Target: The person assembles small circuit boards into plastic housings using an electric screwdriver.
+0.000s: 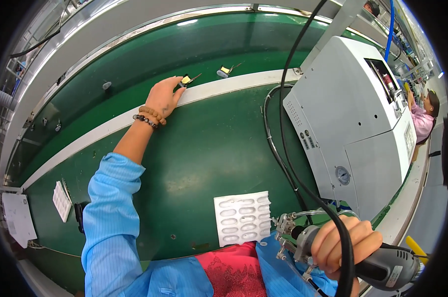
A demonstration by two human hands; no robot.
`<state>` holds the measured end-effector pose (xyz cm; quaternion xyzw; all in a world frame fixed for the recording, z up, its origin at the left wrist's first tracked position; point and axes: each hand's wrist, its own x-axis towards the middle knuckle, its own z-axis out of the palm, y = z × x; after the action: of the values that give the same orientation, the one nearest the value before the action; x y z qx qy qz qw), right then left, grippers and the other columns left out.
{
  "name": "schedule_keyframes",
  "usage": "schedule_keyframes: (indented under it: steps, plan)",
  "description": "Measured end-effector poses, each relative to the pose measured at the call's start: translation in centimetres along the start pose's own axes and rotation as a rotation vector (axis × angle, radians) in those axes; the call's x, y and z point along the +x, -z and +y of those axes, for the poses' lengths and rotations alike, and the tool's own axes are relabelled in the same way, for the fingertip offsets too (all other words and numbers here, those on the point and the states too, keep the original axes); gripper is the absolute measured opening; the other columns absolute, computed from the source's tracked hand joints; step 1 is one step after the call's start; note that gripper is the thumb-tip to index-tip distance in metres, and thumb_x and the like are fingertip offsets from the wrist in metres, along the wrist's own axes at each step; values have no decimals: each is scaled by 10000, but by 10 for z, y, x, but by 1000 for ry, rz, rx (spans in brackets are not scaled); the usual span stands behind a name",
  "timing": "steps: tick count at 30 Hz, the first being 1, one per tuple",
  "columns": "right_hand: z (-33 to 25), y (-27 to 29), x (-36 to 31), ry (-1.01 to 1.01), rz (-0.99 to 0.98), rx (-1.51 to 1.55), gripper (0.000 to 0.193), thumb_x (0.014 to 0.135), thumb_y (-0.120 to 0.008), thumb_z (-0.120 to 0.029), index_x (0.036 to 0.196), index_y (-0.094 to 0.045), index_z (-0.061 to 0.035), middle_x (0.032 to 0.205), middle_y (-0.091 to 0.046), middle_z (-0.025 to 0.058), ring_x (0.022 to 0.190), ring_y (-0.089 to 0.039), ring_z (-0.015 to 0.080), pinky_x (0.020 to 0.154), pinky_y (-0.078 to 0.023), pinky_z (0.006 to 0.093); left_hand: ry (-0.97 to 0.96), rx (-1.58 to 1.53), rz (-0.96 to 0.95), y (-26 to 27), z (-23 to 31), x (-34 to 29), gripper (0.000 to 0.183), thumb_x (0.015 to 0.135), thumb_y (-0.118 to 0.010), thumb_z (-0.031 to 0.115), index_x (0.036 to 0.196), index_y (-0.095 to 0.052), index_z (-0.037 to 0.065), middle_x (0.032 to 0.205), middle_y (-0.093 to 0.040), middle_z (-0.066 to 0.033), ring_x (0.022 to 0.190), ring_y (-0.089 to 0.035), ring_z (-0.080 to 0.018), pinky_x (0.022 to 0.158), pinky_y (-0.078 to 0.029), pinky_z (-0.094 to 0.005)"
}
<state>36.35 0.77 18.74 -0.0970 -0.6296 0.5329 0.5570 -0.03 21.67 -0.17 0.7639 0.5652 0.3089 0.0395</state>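
Observation:
My left hand (163,97) reaches out over the white rail at the far side of the bench. Its thumb and fingertips close on a small part (186,80) with a yellow top, a dark body and thin wires. A similar yellow-topped part (224,72) lies on the green belt to the right. At the lower right my right hand (343,243) wraps around a grey and black electric screwdriver (386,267). Metal fittings (285,228) and a clear tube sit at the tool's tip, close to a white tray (229,222) with rows of oval hollows.
A large grey machine (350,128) with a gauge stands on the right of the bench. Black cables (287,161) hang and curve down before it. Several small pieces (107,85) lie along the belt. Another white tray (62,202) lies at left. A person in pink (423,119) sits beyond.

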Motion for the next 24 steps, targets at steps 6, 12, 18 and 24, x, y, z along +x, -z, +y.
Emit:
schedule_keyframes:
  steps: [6,12,18,24]
  plan:
    - [-1,2,3,17,-31,-2,319,772,-800,-108,832,-507,3,616,-588,111,481,-583,211,448,-525,314,148,62,100,-21,-28,9,241,827,-681,183,1024,-659,47,996,-660,-156,985,-606,-344,840,-488,-412]
    - [-4,9,21,96,-36,-174,568,826,-702,-504,985,-511,7,715,-574,78,496,-552,198,479,-486,278,267,-356,-57,11,71,-1,275,866,-698,195,1072,-684,14,956,-694,-143,872,-653,-190,792,-500,-295]
    - [7,3,10,34,17,46,148,845,-675,10,832,-527,8,633,-577,117,478,-556,198,422,-430,285,35,-514,-225,45,177,-123,243,766,-745,45,996,-680,1,918,-680,-141,853,-645,-281,772,-510,-351]
    - [15,-8,9,20,35,57,223,832,-731,-66,828,-515,-12,618,-565,105,466,-541,188,431,-443,284,-50,-478,-149,33,212,-166,269,712,-757,29,968,-677,20,937,-681,-106,884,-625,-292,775,-507,-368]
